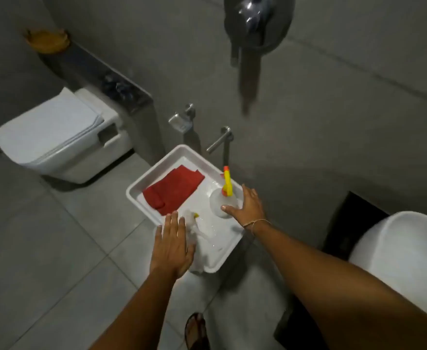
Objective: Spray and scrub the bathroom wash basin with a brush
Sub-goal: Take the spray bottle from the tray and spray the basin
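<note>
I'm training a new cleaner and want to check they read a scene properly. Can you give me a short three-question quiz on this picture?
1. True or false: the red cloth lies inside the wash basin.
2. Which hand is at the spray bottle with the yellow trigger? A) left hand B) right hand C) neither
3. Fill in: to the left of the basin, the toilet has its lid ____.

Key
1. True.
2. B; its fingers are spread around the bottle, so a firm grip is not certain.
3. Closed.
</note>
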